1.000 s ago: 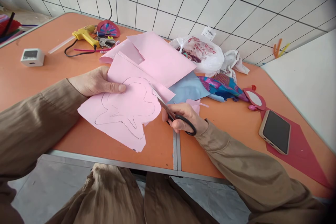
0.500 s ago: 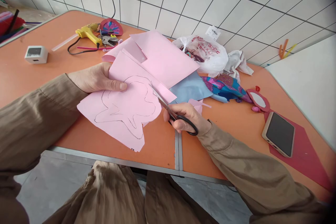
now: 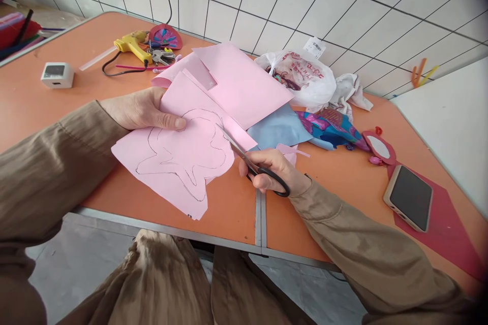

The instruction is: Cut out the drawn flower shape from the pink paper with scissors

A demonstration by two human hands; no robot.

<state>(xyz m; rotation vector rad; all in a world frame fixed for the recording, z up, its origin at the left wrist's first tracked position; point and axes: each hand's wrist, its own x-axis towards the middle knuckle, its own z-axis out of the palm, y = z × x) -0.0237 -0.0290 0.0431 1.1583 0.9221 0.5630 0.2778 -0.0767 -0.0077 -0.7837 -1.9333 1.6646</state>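
A sheet of pink paper (image 3: 179, 147) with a curvy shape drawn on it in dark line is pinched in my left hand (image 3: 148, 111), thumb on top and fingers hidden beneath. My right hand (image 3: 272, 172) grips scissors (image 3: 280, 185) by their black handles. The blades lie at the sheet's right side, along the drawn outline, where the paper is partly cut. The lower right edge of the sheet has a cut notch. Behind it lie more pink sheets (image 3: 244, 81) and a blue sheet (image 3: 278, 127).
On the orange table (image 3: 229, 213) are a yellow glue gun (image 3: 133, 46), keys (image 3: 163, 56), a small white box (image 3: 57, 75), a white plastic bag (image 3: 312, 81), colourful foil (image 3: 331, 127) and a phone (image 3: 409, 197) on red paper (image 3: 453, 233). A tiled wall stands behind.
The view has shifted slightly, so the table items sit a little farther right. Both hands keep their holds, and the scissors stay at nearly the same spot on the paper.
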